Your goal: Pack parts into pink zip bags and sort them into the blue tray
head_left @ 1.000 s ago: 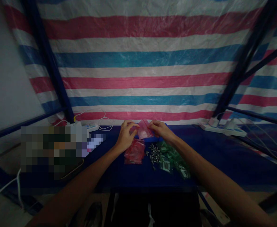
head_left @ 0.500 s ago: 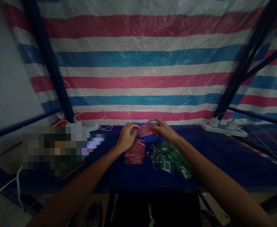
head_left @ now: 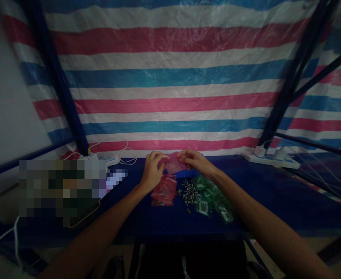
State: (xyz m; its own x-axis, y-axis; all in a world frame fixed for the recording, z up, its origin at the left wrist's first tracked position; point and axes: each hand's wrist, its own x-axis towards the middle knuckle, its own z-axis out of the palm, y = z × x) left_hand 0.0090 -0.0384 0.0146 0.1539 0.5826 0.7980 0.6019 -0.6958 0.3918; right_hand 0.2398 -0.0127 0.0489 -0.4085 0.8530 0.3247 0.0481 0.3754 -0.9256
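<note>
A small pink plastic bag (head_left: 175, 163) is held up above the far part of the table. My right hand (head_left: 196, 162) pinches its upper right edge between thumb and fingers. At the bag's left edge, my left hand (head_left: 153, 168) has its fingers curled round the side, with the thumb below. Under my left hand lies a stack of red plastic bags (head_left: 163, 190). Beside the stack, a heap of small metal screws (head_left: 189, 192) is spread on the blue table (head_left: 164, 223). Green plastic bags (head_left: 212, 192) with metal parts inside lie below my right forearm.
Something bright blue (head_left: 184, 174) sits behind the screws, partly covered by the pink bag. Power strips stand at the back left (head_left: 110, 159) and back right (head_left: 270, 159), with white cables. A dark-edged object (head_left: 85, 215) lies at left beside a blurred-out area. A striped sheet (head_left: 170, 100) hangs behind.
The pink bag is now spread flatter and more upright between my hands. The whole view has shifted slightly; the stack, screws and green bags stay in place on the table.
</note>
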